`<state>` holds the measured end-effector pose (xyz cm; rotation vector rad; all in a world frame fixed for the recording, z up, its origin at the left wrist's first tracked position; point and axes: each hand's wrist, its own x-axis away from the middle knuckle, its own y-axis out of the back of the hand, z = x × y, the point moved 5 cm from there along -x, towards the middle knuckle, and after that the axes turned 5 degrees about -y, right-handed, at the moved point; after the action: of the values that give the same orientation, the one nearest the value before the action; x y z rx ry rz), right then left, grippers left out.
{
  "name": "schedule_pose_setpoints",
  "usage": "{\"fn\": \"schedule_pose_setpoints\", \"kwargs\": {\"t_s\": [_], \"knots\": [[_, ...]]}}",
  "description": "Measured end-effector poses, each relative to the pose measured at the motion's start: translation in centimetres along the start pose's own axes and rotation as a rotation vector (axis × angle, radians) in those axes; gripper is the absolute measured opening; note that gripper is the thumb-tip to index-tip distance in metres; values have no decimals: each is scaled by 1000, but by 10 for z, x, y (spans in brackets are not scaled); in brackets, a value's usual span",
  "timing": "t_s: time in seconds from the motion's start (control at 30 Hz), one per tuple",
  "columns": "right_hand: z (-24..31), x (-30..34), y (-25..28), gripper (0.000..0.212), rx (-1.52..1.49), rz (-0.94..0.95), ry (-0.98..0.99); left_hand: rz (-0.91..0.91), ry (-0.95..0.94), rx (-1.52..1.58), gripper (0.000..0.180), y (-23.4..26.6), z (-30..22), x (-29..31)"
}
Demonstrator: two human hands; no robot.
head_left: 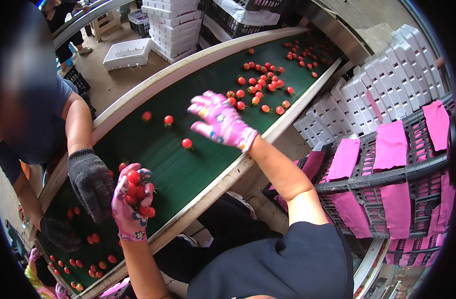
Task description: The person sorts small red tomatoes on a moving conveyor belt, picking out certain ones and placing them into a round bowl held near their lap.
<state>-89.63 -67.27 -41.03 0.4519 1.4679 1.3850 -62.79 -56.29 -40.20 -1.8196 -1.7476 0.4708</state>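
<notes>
My left hand [132, 199], in a pink flowered glove, is cupped around several red cherry tomatoes [134, 191] over the near side of a green conveyor belt [183, 172]. Over the belt's middle, my right hand [222, 119] in a matching glove is stretched out with its fingers apart and nothing in it. One single tomato [187, 143] lies on the belt below and left of that hand. Just beyond the right hand's fingers, towards the far right, a loose cluster of tomatoes [260, 84] with green stems is spread over the belt.
A co-worker's dark-gloved hand [91, 184] hangs beside my left hand, and their other gloved hand [60, 234] is lower on the belt. White crates [173, 25] are stacked behind the belt. Black crates with pink sheets [367, 179] and grey-white crates [372, 89] stand at the right.
</notes>
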Motion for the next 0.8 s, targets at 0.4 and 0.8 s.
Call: {"fn": "schedule_pose_setpoints", "kwargs": {"t_s": [0.4,0.8], "knots": [[-25,37,17,30,-598,86,-69,204,37,-22,49,-16,-1,10],[-182,53,4,31,247,115,-525,139,-61,41,50,-4,-3,5]]}}
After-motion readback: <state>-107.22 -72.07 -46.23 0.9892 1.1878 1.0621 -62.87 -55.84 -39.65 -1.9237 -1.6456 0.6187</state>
